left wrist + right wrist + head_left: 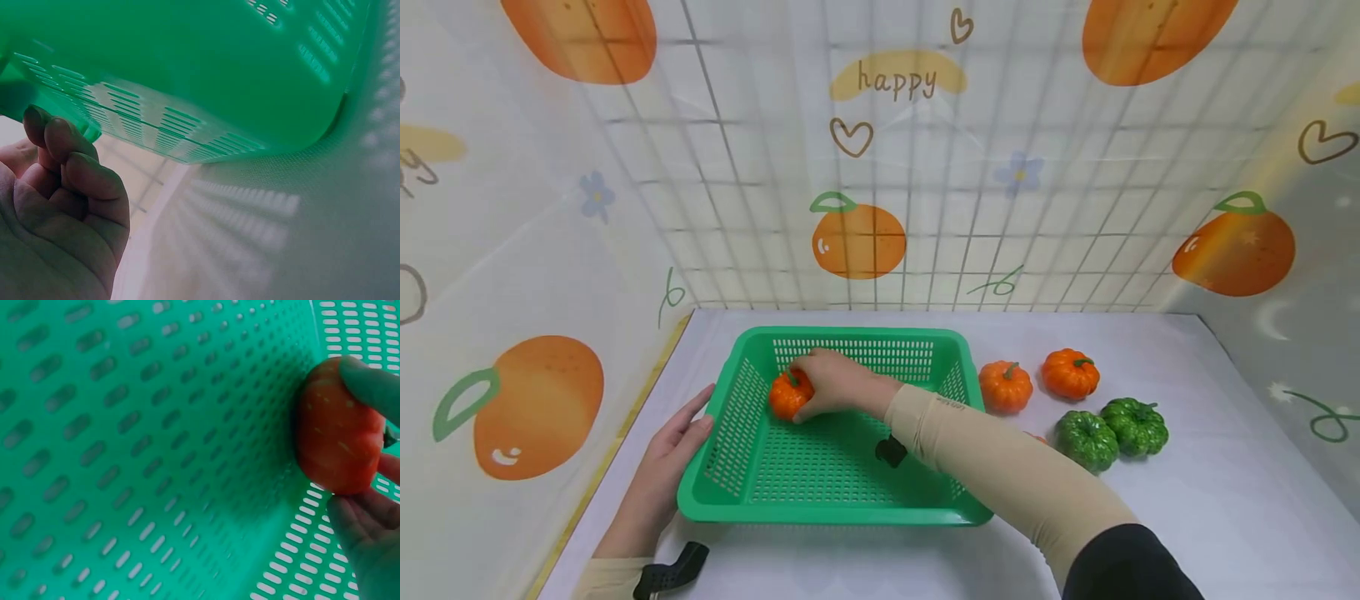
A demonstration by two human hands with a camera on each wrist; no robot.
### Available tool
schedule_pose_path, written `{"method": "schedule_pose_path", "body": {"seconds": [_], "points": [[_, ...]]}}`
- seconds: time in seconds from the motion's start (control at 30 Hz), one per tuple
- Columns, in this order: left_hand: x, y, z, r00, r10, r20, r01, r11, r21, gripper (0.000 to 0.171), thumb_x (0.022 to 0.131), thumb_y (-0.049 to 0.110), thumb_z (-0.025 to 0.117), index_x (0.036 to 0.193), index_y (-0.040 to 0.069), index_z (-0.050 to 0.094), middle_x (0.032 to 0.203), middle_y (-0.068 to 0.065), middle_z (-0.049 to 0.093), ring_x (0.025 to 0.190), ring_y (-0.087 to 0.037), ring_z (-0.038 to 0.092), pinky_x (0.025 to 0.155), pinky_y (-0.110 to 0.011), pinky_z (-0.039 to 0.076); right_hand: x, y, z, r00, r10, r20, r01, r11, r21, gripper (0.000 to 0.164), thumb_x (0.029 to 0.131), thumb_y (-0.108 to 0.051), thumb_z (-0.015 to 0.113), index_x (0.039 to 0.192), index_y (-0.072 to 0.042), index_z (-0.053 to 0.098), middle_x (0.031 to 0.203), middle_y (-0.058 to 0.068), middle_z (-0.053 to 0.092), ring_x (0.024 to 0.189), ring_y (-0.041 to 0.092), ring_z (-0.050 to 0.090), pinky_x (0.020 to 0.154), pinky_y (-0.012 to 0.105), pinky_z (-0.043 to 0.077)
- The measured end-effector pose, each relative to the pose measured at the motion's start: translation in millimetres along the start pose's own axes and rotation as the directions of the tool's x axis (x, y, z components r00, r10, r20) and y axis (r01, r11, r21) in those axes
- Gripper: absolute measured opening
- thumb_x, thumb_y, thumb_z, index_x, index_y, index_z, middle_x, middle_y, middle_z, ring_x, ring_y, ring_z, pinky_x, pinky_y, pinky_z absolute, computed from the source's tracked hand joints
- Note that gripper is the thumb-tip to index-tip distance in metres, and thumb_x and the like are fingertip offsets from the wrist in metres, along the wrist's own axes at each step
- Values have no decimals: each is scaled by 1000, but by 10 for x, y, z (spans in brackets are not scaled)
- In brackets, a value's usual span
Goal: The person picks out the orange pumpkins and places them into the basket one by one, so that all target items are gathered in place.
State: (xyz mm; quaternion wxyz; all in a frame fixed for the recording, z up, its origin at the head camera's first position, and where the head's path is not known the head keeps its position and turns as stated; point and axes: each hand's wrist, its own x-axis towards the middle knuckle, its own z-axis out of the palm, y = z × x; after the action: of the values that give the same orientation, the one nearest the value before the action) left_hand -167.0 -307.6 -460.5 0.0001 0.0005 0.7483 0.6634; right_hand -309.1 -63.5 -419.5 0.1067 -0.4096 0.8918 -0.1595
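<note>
A green plastic basket (835, 512) with slotted walls stands on the white table. Inside it, near its left wall, my right hand (835, 383) grips a small orange pumpkin (786, 398) with a green stem. The right wrist view has the thumb on one side of this pumpkin (340, 428) and fingers on the other, close to the slotted plastic. At the basket's left side my left hand (670, 450) holds the rim. Its curled fingers (94, 178) show beneath the rim in the left wrist view.
Right of the basket lie two orange pumpkins (1005, 387) and two green pumpkins (1086, 441). A sliver of another orange thing (1037, 437) peeks out behind the right sleeve (1000, 467). A printed curtain (760, 225) hangs over a wire grid at the back.
</note>
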Motion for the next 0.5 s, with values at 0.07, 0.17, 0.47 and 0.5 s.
{"method": "schedule_pose_path", "body": {"seconds": [0.07, 0.17, 0.47, 0.5], "points": [[1, 2, 3, 1000, -2, -6, 2, 1000, 1, 53, 106, 36, 47, 156, 29, 31, 150, -16, 42, 113, -20, 63, 83, -35, 56, 0, -8, 10, 1000, 5, -3, -5, 1000, 2, 73, 78, -43, 84, 137, -9, 56, 117, 3, 56, 95, 12, 48, 76, 22, 44], [0, 2, 5, 1000, -1, -6, 1, 1000, 2, 53, 106, 36, 46, 156, 30, 31, 152, -14, 39, 114, -19, 63, 83, -36, 56, 0, -18, 23, 1000, 14, -9, -14, 1000, 0, 73, 78, -44, 83, 137, -11, 56, 118, 4, 54, 94, 12, 46, 74, 21, 45], [-7, 5, 11, 1000, 5, -11, -5, 1000, 7, 53, 106, 36, 46, 156, 29, 32, 153, -15, 38, 111, -17, 64, 81, -36, 56, 15, -12, 35, 1000, 20, -8, -21, 999, -27, 78, 76, -49, 83, 139, -12, 55, 118, 4, 53, 94, 11, 47, 73, 21, 45], [-6, 7, 11, 1000, 7, -8, -7, 1000, 4, 53, 106, 36, 46, 156, 28, 32, 152, -15, 39, 111, -18, 64, 81, -36, 56, 14, -9, 27, 1000, 19, -4, -19, 999, -28, 79, 76, -49, 84, 140, -12, 55, 119, 4, 53, 94, 11, 47, 74, 21, 44]]}}
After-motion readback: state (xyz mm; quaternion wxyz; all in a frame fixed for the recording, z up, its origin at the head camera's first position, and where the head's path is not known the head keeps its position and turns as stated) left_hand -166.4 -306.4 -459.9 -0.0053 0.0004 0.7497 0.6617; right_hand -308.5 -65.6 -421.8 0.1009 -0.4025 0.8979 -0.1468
